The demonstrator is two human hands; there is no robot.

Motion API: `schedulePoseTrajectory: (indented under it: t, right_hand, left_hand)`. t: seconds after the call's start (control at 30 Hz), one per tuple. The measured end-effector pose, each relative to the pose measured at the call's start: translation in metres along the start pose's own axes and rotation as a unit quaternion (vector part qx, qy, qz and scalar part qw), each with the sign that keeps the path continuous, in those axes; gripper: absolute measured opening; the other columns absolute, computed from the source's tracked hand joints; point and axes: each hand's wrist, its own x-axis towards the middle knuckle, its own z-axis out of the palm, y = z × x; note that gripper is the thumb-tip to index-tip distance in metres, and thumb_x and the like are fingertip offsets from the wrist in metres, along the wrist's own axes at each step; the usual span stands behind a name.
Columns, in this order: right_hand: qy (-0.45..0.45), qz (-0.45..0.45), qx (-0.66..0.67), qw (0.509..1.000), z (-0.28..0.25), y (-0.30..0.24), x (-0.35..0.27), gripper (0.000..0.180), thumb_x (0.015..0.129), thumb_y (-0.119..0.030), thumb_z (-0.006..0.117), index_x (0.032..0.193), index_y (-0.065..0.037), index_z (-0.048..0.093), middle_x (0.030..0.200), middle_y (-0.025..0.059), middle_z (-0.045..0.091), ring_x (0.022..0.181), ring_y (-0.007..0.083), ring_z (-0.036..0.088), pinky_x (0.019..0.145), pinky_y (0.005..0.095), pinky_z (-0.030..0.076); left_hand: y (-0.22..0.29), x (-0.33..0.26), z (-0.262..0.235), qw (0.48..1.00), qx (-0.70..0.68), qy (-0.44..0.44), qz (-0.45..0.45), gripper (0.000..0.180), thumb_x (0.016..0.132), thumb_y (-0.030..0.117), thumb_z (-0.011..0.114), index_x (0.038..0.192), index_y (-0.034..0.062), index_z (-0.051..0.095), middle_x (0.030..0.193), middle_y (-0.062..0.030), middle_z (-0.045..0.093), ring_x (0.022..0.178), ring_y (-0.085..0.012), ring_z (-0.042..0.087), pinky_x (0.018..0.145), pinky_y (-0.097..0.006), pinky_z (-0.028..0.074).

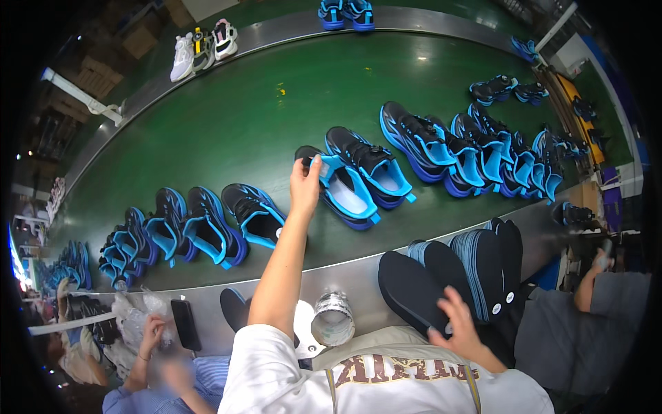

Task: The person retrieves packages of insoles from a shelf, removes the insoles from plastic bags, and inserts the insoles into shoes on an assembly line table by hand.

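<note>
My left hand (pixel 304 185) reaches out over the green conveyor belt (pixel 276 117) and grips the heel of a black and blue sneaker (pixel 339 192), which lies beside its pair (pixel 369 165). My right hand (pixel 458 323) rests on a stack of dark insoles (pixel 420 283) leaning against each other at the belt's near metal edge. Both forearms come up from my white shirt at the bottom.
More blue and black sneakers line the belt left (pixel 207 228) and right (pixel 476 148). Grey and white shoes (pixel 202 50) sit at the far side. A tape roll (pixel 332 319) lies on the metal ledge. Other people's hands work at left (pixel 150 330) and right (pixel 598 262).
</note>
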Motion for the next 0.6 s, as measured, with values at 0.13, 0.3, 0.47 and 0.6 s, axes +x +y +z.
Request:
schedulePoseTrajectory:
  t: [0.13,0.3,0.47,0.6]
  right_hand:
    - [0.056,-0.122,-0.102,0.986,-0.042,-0.013,0.08,0.056,0.072,-0.009,0.061,0.122,0.005,0.041,0.127,0.0286,0.035,0.087,0.0371,0.049,0.08,0.0393,0.042]
    - [0.065,-0.199,-0.097,0.973,-0.028,-0.013,0.16,0.013,0.07,-0.005,0.059,0.077,0.005,0.06,0.109,0.0197,0.054,0.075,0.0254,0.052,0.071,0.0356,0.044]
    - [-0.016,-0.228,-0.162,0.96,-0.008,-0.013,0.185,0.007,0.066,-0.005,0.058,0.065,0.002,0.057,0.105,0.0148,0.057,0.076,0.0253,0.053,0.072,0.0337,0.045]
    - [-0.053,-0.156,-0.179,0.97,0.046,0.012,0.217,0.011,0.071,-0.008,0.053,0.07,0.001,0.06,0.102,0.0157,0.057,0.079,0.0279,0.055,0.073,0.0361,0.046]
  left_hand:
    - [-0.006,-0.009,-0.005,0.994,0.012,-0.062,-0.086,0.027,0.079,0.032,0.064,0.075,0.0073,0.054,0.062,0.0015,0.051,0.049,-0.0063,0.047,0.043,-0.02,0.039]
    - [0.0,-0.015,-0.001,0.995,0.034,-0.036,-0.089,0.03,0.077,0.033,0.066,0.073,0.0055,0.056,0.063,0.0008,0.052,0.051,-0.0058,0.047,0.044,-0.019,0.039]
    - [-0.005,-0.025,0.001,0.997,0.075,0.01,-0.021,0.029,0.077,0.031,0.066,0.079,0.0025,0.06,0.064,0.0009,0.054,0.052,-0.0055,0.047,0.044,-0.02,0.04]
    - [-0.013,-0.022,0.008,0.993,0.117,0.024,0.01,0.029,0.077,0.031,0.065,0.078,0.0025,0.061,0.063,0.001,0.054,0.052,-0.0051,0.047,0.044,-0.02,0.038]
